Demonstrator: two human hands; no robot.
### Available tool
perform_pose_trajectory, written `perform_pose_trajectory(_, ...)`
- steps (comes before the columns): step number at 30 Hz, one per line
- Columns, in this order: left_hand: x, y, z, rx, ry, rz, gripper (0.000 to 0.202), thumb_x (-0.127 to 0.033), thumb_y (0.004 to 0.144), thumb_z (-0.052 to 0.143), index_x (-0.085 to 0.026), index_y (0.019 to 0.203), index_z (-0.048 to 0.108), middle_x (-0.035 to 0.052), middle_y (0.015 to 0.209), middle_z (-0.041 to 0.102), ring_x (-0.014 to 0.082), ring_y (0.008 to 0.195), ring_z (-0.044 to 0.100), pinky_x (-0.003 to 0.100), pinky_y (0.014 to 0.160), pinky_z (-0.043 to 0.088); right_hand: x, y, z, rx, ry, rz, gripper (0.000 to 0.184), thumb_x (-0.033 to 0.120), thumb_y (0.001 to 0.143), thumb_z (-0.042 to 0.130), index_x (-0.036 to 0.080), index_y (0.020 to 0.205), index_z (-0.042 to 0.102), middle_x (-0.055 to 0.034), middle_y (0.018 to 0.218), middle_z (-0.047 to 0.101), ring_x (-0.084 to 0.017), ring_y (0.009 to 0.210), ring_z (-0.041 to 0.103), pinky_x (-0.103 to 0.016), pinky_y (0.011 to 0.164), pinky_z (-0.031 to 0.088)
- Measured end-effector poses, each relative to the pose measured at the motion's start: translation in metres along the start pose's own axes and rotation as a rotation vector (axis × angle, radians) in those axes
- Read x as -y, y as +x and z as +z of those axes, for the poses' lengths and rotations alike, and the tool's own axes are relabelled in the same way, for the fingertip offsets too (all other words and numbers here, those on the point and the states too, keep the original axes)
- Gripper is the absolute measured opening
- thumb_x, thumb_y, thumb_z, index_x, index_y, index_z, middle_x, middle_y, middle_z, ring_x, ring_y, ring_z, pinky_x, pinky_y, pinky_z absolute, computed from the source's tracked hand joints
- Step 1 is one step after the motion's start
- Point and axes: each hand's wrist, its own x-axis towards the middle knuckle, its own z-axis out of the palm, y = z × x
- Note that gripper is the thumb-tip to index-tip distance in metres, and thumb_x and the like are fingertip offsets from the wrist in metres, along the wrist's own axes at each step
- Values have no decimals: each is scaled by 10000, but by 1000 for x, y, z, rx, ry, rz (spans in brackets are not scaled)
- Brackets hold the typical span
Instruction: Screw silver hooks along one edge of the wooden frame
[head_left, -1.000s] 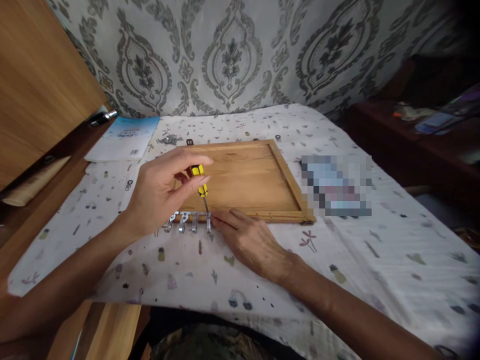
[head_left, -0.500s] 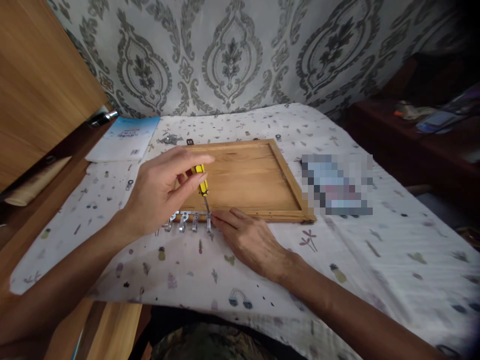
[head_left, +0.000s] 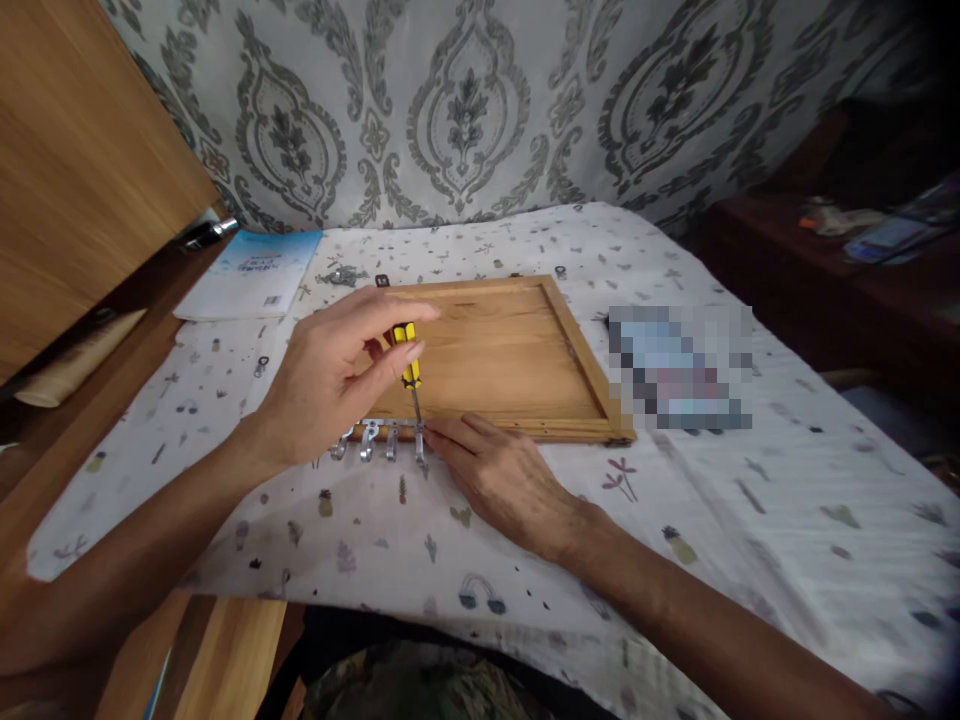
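Screwdriver (head_left: 409,358): leaning slightly, tip down at the rightmost of the metal hooks (head_left: 391,446), along the near edge of the wooden frame (head_left: 579,350).
Left hand (head_left: 337,365): closed on the yellow handle, thumb across it.
Right hand (head_left: 506,465): fingertips beside the tip; whether they pinch anything, I can't tell.
Blade: best kept square and pressed lightly while turning, fingertips clear in case it slips.
Tablecloth (head_left: 525,570): also bears a booklet (head_left: 251,275) back left and a pixelated thing (head_left: 667,365) beyond the frame's right side; neither blocks the hands.
Obstruction: the left hand hides the frame's left part.

Lettering (head_left: 268,258) on booklet (head_left: 232,287) — illegible.
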Motion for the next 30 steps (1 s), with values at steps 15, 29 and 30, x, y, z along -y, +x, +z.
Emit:
perform_pose_trajectory(15, 0, 1, 0, -10, 43, 10, 210, -283, 924, 593, -249, 1102, 701, 18, 989, 710, 143, 770, 645, 274, 694, 557, 2, 1, -4, 84, 20, 16, 301, 26, 906, 546, 103, 1179, 647, -107, 1193, 697, -224, 971, 603, -328, 659, 541)
perform_pose_trajectory(29, 3, -8, 4, -135, 82, 50, 198, -396, 924, 594, -336, 1079, 702, -24, 879, 670, 127, 672, 611, 274, 574, 468, 4, -1, -6, 138, -29, 11, 262, 70, 941, 540, 107, 1189, 618, -104, 1229, 680, -228, 999, 593, -343, 691, 541)
perform_pose_trajectory(30, 2, -8, 3, -129, 84, 58, 194, -378, 926, 603, -325, 1081, 707, -21, 880, 672, 126, 682, 612, 277, 596, 476, 4, -1, -5, 135, -37, 11, 261, 74, 947, 529, 108, 1189, 620, -101, 1231, 682, -228, 994, 594, -341, 670, 536)
